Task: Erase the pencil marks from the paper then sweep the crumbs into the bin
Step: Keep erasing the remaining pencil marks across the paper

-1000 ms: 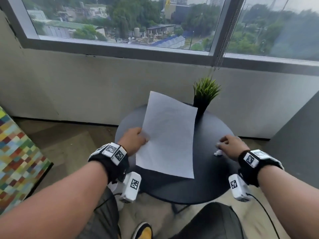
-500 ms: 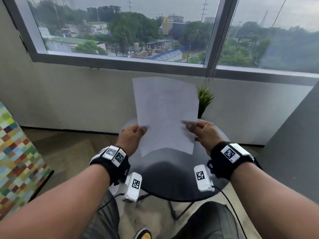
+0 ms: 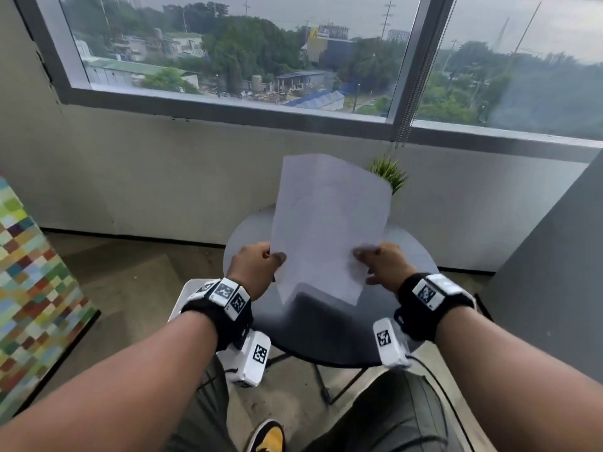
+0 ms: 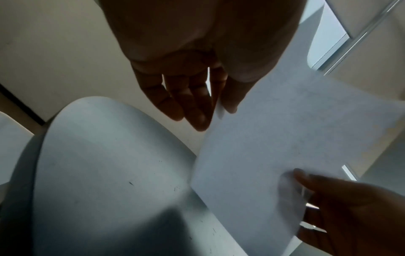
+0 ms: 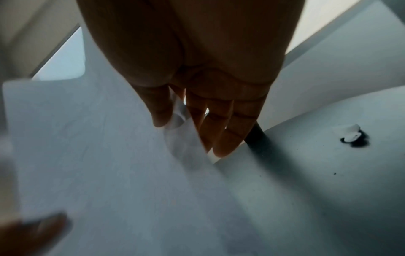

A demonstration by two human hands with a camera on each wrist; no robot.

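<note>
A white sheet of paper (image 3: 329, 223) is held up, tilted, above the round black table (image 3: 326, 334). My left hand (image 3: 272, 257) pinches its left edge, thumb on the near face (image 4: 217, 110). My right hand (image 3: 362, 256) pinches the right edge, with the thumb in front and the fingers behind (image 5: 188, 131). No pencil marks can be made out on the paper. A small white eraser (image 5: 350, 133) lies on the table to the right, apart from my hands. Tiny dark crumbs (image 4: 131, 183) speckle the tabletop. No bin is clearly identifiable.
A small green potted plant (image 3: 388, 171) stands at the table's far edge, partly behind the paper. A white object (image 3: 184, 296) sits low behind my left wrist. A multicoloured panel (image 3: 32, 272) is at the left, a grey wall (image 3: 554, 272) at the right.
The paper lay on the table under my left hand; now both hands hold it up in the air. My right hand left the eraser on the table and took the paper's right edge.
</note>
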